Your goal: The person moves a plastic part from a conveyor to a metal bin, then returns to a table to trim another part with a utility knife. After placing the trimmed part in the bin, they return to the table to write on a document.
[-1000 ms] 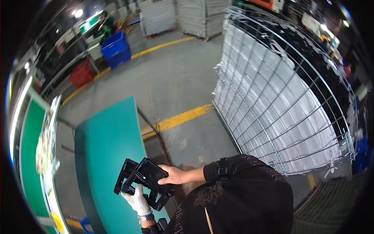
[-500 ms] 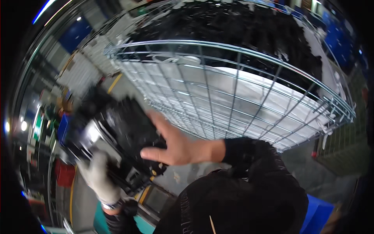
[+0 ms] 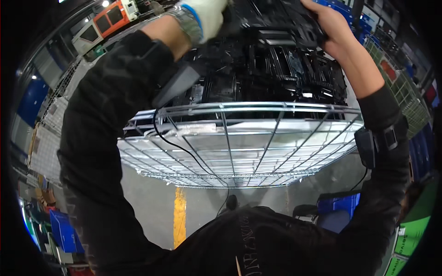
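At the top of the head view, over a wire mesh cage [image 3: 248,107], I hold a black moulded plastic part [image 3: 271,18] with both arms stretched out. My left hand [image 3: 206,18], in a white glove, is closed on the part's left side; its fingertips are partly cut off or hidden. My right hand [image 3: 332,23], bare, grips the right side. Below the part, inside the cage, lies a heap of similar black plastic parts [image 3: 276,76]. Whether the held part touches the heap I cannot tell. White lining [image 3: 239,126] shows through the cage's near mesh.
A thin black cable [image 3: 184,152] hangs from my left arm in front of the cage. Blue bins stand on the floor at lower right [image 3: 340,204] and lower left [image 3: 64,230]. A yellow line [image 3: 179,216] marks the floor. An orange and white machine [image 3: 108,20] stands far left.
I have turned to face the cage. The black plastic part has gone from low on the left to above the heap. My right hand, earlier spread against the part, now grips its right edge.
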Motion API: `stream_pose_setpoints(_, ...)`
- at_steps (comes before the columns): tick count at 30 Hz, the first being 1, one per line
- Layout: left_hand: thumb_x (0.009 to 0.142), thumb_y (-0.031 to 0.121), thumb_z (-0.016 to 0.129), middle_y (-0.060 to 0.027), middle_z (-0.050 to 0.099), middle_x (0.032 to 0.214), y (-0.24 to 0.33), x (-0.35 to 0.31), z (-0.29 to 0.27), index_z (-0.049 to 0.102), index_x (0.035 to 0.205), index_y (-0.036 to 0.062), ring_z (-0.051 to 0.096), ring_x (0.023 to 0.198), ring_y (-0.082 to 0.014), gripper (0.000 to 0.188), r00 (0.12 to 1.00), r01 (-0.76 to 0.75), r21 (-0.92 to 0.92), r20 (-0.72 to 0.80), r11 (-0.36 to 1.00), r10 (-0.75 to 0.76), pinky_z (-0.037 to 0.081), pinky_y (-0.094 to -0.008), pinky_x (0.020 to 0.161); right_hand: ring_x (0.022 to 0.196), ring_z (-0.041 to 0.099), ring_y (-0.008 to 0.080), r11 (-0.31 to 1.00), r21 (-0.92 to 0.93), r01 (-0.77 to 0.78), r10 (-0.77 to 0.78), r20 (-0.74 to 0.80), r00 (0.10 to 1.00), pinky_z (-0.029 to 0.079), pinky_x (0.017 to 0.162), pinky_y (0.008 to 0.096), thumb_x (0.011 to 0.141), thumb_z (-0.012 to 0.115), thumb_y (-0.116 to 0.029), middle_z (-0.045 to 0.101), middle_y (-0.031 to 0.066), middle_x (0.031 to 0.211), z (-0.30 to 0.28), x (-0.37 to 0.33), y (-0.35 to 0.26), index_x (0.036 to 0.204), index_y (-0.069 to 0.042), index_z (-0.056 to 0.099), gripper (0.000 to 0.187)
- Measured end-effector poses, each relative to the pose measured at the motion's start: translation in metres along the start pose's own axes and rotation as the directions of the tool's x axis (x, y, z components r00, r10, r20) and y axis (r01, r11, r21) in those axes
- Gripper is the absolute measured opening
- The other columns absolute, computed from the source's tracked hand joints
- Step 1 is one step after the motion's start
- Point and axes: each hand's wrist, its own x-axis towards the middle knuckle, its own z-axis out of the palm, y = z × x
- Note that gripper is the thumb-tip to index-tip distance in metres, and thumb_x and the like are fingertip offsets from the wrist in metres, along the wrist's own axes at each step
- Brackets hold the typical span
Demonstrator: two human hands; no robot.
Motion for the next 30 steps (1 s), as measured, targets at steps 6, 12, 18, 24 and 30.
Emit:
stream_pose_setpoints(6,0.097,0.016,0.063,-0.0088,0.073,0.078,-0.056,-0.027,0.061,0.066,0.094,0.0014,0.072,0.077,-0.021,0.015,0.753,0.52,-0.283,0.598,0.806,-0.276,0.057,-0.0382,0.063,0.081,0.076,0.0202,0.994,-0.098,-0.049,0.021,-0.268,0.963,0.064,0.075,0.0339,0.104,0.066,-0.027,0.077,0.0111,0.101,-0.045,-0.012,0.027,0.114,0.0,0.069,0.029)
stream_pose_setpoints(12,0.098,0.025,0.065,-0.009,0.066,0.079,-0.062,-0.071,0.068,0.06,0.099,0.0013,0.072,0.064,-0.0231,0.024,0.525,0.658,-0.053,0.748,0.751,-0.407,0.052,-0.0295,0.045,0.081,0.077,0.0205,0.934,-0.24,-0.266,0.182,-0.322,0.929,0.065,0.075,0.0354,0.105,0.062,-0.027,0.077,0.0123,0.102,-0.076,-0.012,0.037,0.114,0.002,0.068,0.031)
stream_pose_setpoints(18,0.094,0.021,0.074,-0.0108,0.067,0.083,-0.058,-0.052,0.031,0.064,0.099,-0.0112,0.072,0.067,-0.0208,0.034,0.361,0.504,0.118,0.871,0.855,-0.333,0.063,-0.0335,0.061,0.086,0.077,0.0209,0.923,-0.151,-0.353,0.337,-0.118,0.934,0.066,0.078,0.0366,0.108,0.056,-0.022,0.075,0.0136,0.104,-0.076,-0.005,0.063,0.119,0.005,0.064,0.03)
stream_pose_setpoints(24,0.1,0.04,0.062,-0.0138,0.074,0.075,-0.027,-0.048,0.013,0.071,0.082,-0.0052,0.072,0.058,-0.0166,0.05,0.119,0.138,0.608,0.774,0.782,-0.622,0.061,-0.0284,0.057,0.104,0.07,0.0195,0.785,-0.407,-0.467,0.535,0.063,0.843,0.061,0.088,0.0416,0.106,0.059,-0.019,0.068,0.0105,0.117,-0.074,-0.007,0.064,0.129,0.003,0.056,0.032)
stream_pose_setpoints(30,0.094,0.05,0.063,-0.0142,0.077,0.103,-0.009,0.002,-0.001,0.072,0.112,-0.0014,0.075,0.092,-0.0237,0.055,0.475,-0.445,0.658,0.749,0.607,-0.463,0.061,-0.0377,0.086,0.076,0.07,0.0232,0.274,-0.883,-0.38,0.734,-0.063,0.677,0.061,0.061,0.0353,0.098,0.072,-0.041,0.068,0.0131,0.094,-0.076,0.031,0.053,0.114,0.007,0.066,0.05)
